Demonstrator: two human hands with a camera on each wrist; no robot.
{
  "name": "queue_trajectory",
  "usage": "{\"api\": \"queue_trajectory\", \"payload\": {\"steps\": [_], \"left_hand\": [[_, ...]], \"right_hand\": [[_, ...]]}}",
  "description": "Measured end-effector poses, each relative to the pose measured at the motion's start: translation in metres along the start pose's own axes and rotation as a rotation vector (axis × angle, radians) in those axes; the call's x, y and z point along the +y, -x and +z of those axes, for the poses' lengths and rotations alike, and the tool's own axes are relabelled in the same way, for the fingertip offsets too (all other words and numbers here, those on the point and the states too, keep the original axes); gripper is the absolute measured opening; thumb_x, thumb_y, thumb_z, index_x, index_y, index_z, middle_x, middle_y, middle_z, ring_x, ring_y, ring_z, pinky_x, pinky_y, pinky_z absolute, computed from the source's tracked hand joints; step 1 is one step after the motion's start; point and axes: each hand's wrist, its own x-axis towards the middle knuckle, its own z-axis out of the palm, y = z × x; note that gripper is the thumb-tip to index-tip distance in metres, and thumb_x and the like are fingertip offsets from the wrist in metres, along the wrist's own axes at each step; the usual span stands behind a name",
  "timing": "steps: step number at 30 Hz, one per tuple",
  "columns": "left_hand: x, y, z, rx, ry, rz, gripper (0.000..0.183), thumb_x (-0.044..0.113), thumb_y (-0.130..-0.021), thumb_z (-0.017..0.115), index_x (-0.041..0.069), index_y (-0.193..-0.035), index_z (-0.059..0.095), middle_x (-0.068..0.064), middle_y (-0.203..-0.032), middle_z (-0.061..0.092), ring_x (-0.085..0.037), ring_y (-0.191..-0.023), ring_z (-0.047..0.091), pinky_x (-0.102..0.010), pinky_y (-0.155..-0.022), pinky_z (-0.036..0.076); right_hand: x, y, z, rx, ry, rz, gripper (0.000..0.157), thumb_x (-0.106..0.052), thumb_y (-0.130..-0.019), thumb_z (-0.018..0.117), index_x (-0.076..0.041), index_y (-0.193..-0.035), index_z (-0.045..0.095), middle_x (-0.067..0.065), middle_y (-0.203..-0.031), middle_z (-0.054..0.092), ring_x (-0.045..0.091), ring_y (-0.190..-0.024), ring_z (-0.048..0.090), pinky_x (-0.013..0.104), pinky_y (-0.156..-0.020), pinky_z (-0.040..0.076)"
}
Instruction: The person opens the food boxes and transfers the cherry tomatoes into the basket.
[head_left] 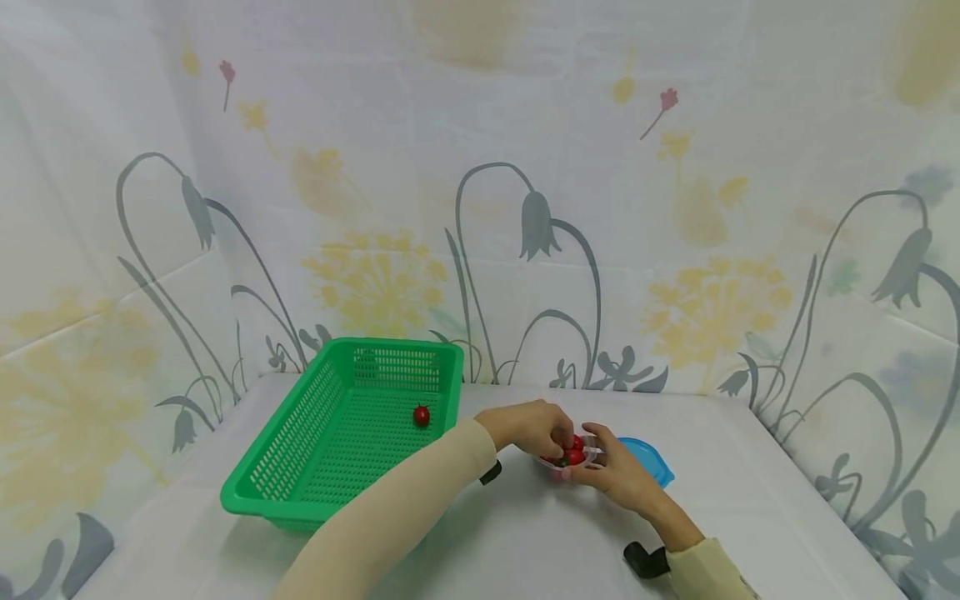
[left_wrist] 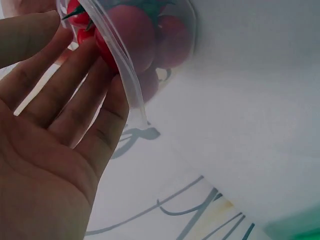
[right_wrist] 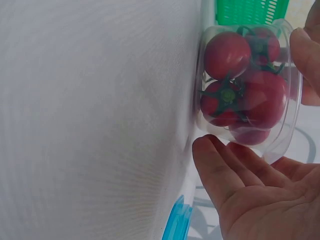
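Note:
A clear plastic container [right_wrist: 286,145] full of cherry tomatoes [right_wrist: 227,56] with green stems stands on the white cloth. My right hand [head_left: 621,479] holds it from the right side, thumb and fingers spread around it. From the left, my left hand [head_left: 528,427] reaches over the rim, fingertips down among the tomatoes. In the left wrist view the fingers of that hand [left_wrist: 55,155] are extended against the tomatoes, with the thumb apart from them. Some fingertips are hidden behind the tomatoes and rim.
A green perforated basket [head_left: 262,500] stands at the left with one tomato [head_left: 422,416] inside. Close behind my right hand lies a blue lid [head_left: 651,460]. A flower-printed curtain [head_left: 480,292] hangs along the back of the table.

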Motion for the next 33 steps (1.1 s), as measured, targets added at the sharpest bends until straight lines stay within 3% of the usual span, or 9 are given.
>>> {"api": "queue_trajectory", "payload": {"steps": [5, 15, 28, 33], "left_hand": [[0.001, 0.0025, 0.0006, -0.033, 0.004, -0.029, 0.02, 0.002, -0.085, 0.061, 0.017, -0.094, 0.07, 0.008, -0.089, 0.062, -0.009, -0.081, 0.055, -0.023, -0.069, 0.048], [0.0041, 0.0038, 0.0033, -0.049, -0.009, -0.052, 0.015, 0.004, -0.084, 0.064, 0.017, -0.089, 0.069, 0.009, -0.089, 0.061, -0.01, -0.083, 0.053, -0.024, -0.07, 0.047], [0.0035, 0.0052, 0.0032, -0.054, -0.016, -0.012, 0.014, 0.005, -0.082, 0.066, 0.017, -0.087, 0.07, 0.01, -0.086, 0.062, -0.008, -0.08, 0.054, -0.023, -0.068, 0.046], [0.0028, 0.0073, 0.0013, -0.044, 0.01, -0.014, 0.02, 0.001, -0.083, 0.066, 0.019, -0.09, 0.07, 0.01, -0.086, 0.061, -0.008, -0.081, 0.055, -0.021, -0.067, 0.048]], "right_hand": [[0.0014, -0.0013, 0.0015, 0.004, 0.002, -0.003, 0.09, -0.036, -0.079, 0.078, -0.004, -0.146, 0.027, 0.017, -0.142, 0.041, 0.034, -0.118, 0.054, 0.047, -0.094, 0.047], [0.0011, 0.0003, 0.0008, -0.002, 0.012, 0.004, 0.091, -0.036, -0.079, 0.077, -0.004, -0.147, 0.025, 0.019, -0.143, 0.04, 0.034, -0.118, 0.054, 0.047, -0.093, 0.047], [0.0, 0.0029, -0.0008, -0.013, 0.018, -0.008, 0.09, -0.036, -0.08, 0.076, -0.003, -0.146, 0.024, 0.024, -0.145, 0.035, 0.035, -0.118, 0.054, 0.046, -0.091, 0.048], [-0.0003, 0.0004, -0.0004, -0.006, 0.004, 0.004, 0.09, -0.036, -0.079, 0.077, -0.006, -0.147, 0.026, 0.019, -0.145, 0.037, 0.034, -0.118, 0.054, 0.043, -0.089, 0.049]]}}
